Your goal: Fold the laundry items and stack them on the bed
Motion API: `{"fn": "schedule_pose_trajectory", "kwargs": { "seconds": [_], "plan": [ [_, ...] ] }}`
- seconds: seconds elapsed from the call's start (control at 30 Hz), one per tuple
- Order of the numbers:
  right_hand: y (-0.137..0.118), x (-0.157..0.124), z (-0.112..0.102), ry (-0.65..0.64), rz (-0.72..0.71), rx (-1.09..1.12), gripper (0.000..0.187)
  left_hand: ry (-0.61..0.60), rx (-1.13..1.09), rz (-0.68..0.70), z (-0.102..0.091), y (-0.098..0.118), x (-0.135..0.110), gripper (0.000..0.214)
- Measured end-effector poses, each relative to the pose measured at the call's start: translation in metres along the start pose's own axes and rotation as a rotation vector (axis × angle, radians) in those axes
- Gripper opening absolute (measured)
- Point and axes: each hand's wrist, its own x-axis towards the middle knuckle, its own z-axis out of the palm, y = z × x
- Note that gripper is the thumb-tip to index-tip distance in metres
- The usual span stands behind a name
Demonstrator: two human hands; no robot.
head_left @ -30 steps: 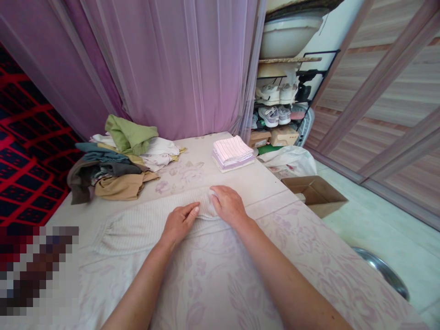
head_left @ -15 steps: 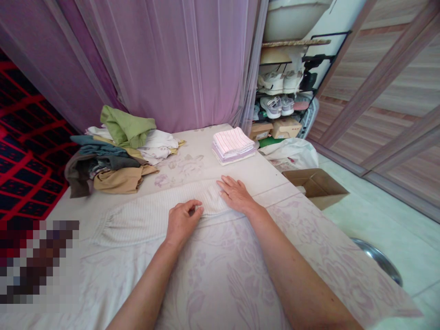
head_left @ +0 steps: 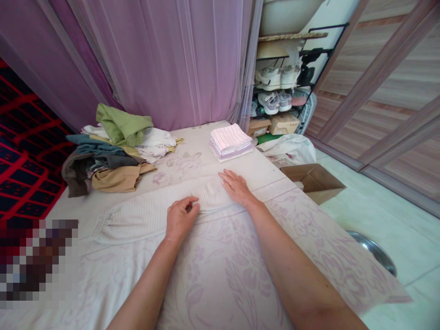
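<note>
Where two bare arms reach out over the flowery sheet point(head_left: 220, 279), the hands rest on a cream ribbed top point(head_left: 144, 214). The top lies flat across the sheet, stretched from left to right, with a puffy cuff at its left end. The left hand point(head_left: 180, 219) sits on the near edge of the top, about in the middle. Its fingers are curled in, and the thumb and first finger pinch the cloth there. The right hand point(head_left: 237, 188) lies on the right end of the top. It is open and flat, palm down, with the fingers spread a little, and it grips nothing.

Down on the floor to the right, part of a shiny metal bowl point(head_left: 369, 250) peeks out past the sheet. A bit farther on stands an open cardboard box point(head_left: 312, 181), just beside the edge of the sheet.

Behind the top, on the left, is a messy pile of clothes point(head_left: 110, 156) in green, white, grey and tan. On the right, well apart from the pile, sits a neat stack of folded striped cloths point(head_left: 230, 142).

At the very back hangs a pink curtain point(head_left: 172, 64). Right of it stands a shoe rack point(head_left: 282, 87) with pale shoes on it.
</note>
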Motion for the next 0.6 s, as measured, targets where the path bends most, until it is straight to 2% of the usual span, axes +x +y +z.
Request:
{"fn": "schedule_pose_trajectory", "kwargs": {
  "seconds": [0.1, 0.23, 0.47, 0.6],
  "plan": [
    [0.0006, -0.0007, 0.0009, -0.011, -0.026, -0.031, 0.046, 0.014, 0.007, -0.001, 0.0002, -0.0019, -0.0007, 0.024],
    [0.0002, -0.0023, 0.0048, -0.012, -0.056, -0.130, 0.046, -0.029, 0.018, 0.008, -0.0025, -0.0011, -0.0001, 0.024],
    [-0.0027, -0.0016, 0.0053, -0.020, -0.074, -0.093, 0.046, -0.034, -0.029, -0.045, -0.0020, -0.0051, -0.0011, 0.024],
    [-0.0034, -0.0018, 0.0093, -0.041, -0.085, -0.149, 0.047, -0.046, 0.070, 0.014, -0.0040, -0.0023, -0.0023, 0.022]
  ]
}}
